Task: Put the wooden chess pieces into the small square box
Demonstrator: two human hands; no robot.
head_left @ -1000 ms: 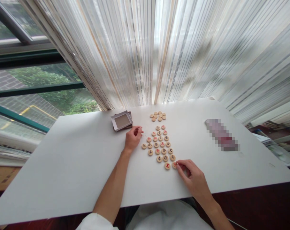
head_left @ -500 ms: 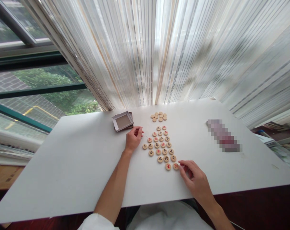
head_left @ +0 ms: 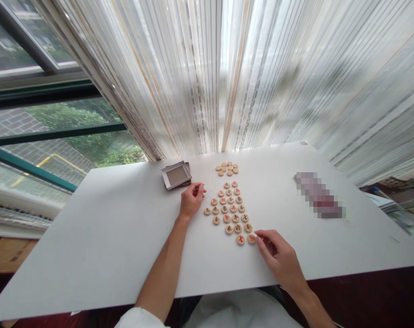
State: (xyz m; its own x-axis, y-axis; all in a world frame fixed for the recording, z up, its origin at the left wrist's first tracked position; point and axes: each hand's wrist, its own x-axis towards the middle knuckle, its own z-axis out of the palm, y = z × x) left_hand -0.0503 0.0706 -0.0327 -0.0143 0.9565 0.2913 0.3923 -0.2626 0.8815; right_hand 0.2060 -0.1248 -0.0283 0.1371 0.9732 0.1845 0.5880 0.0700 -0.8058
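Note:
Round wooden xiangqi pieces point(head_left: 224, 209) with red or black characters lie face up in a staggered diamond-like layout on the white table point(head_left: 118, 237). My right hand point(head_left: 278, 255) rests at the near end of it, thumb and index fingertip slightly apart. Those tips are at the right edge of a red-marked piece point(head_left: 251, 238), which lies flat; whether they touch it I cannot tell. Left of the layout is my left hand point(head_left: 192, 200), fingers curled in and no piece visible in them. Behind it sits an open shallow box point(head_left: 177, 176).
Several blank-faced pieces point(head_left: 227, 168) lie grouped at the far side. A blurred-out, pinkish long object point(head_left: 318, 195) is on the right of the table. Striped curtains point(head_left: 207, 82) hang along the back edge, with a window point(head_left: 66, 114) at left.
The whole view has shifted slightly. Both hands and the pieces keep their places relative to one another.

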